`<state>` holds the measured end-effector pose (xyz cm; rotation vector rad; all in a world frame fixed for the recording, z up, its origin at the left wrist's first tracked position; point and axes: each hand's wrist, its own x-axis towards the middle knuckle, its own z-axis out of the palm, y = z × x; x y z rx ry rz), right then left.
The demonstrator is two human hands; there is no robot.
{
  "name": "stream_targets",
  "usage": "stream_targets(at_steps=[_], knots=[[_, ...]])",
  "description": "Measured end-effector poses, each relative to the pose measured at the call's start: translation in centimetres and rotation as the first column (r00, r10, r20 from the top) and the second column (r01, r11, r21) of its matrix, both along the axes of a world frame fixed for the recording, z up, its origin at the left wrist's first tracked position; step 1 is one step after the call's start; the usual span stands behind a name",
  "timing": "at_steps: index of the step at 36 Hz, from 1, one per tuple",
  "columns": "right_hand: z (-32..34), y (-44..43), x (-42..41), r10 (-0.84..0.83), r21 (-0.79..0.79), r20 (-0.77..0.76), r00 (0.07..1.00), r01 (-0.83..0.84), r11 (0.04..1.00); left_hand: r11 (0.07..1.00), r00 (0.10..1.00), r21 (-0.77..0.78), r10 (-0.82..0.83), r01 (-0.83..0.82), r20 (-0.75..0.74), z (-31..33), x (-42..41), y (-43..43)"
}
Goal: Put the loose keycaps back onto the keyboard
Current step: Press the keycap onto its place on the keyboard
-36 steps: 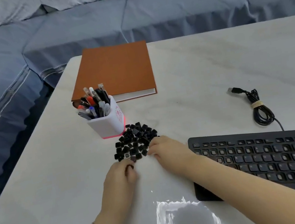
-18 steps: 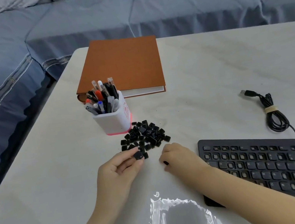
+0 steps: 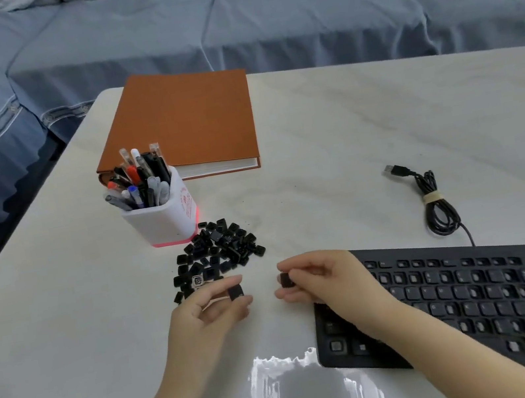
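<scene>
Both hands are sitting higher and farther from the pile than half a second back. The left hand (image 3: 209,315) is drawing off the heap's near edge, and the right hand (image 3: 325,278), which was lying curled on the tabletop, is rising with a cap showing at its fingertips.

From the head view, the left hand is pinching a small square black plastic keycap (image 3: 235,292) between thumb and forefinger. The right hand is pinching a second black keycap (image 3: 285,280) the same way (its legend is too small to read). Both caps are hovering near each other, on the person's side of the loose heap of black keycaps (image 3: 217,251). That heap is lying just beside the white square pen holder (image 3: 163,224) on the pale marble-look table (image 3: 362,119).

The flat black wired keyboard (image 3: 478,294) is lying to the right of both hands, its long axis running left to right. The right hand is hovering at its upper-left corner, so it is looking like the nearer one to seat a cap first.
</scene>
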<state>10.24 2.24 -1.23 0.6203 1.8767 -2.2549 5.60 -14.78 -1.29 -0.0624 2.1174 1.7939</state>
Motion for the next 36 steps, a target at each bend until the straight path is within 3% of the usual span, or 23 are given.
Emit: stream_targets(at_steps=[4,11,22,32,36], knots=[[1.2,2.0,2.5,-0.07,-0.124,0.011,0.998,0.071,0.99,1.0,0.998,0.022,-0.015,0.014,0.062,-0.2,1.0,1.3],[2.6,4.6,5.7,-0.131,-0.037,-0.031,0.991,0.13,0.991,0.999,0.995,0.013,-0.048,0.047,0.086,-0.5,2.6,3.8],[2.8,6.4,9.1,-0.149,0.303,-0.189,0.971,0.202,0.931,0.991,0.989,0.028,-0.131,0.13,0.067,-0.5,4.7,7.6],[0.7,8.9,11.5,-0.216,0.438,-0.052,0.975,0.216,0.873,0.979,0.979,-0.027,-0.199,0.2,0.042,-1.3,5.8,9.2],[-1.2,10.4,13.3,-0.293,0.502,-0.015,0.956,0.261,0.824,0.957,0.965,-0.125,-0.264,0.261,-0.002,-2.3,6.0,9.5]])
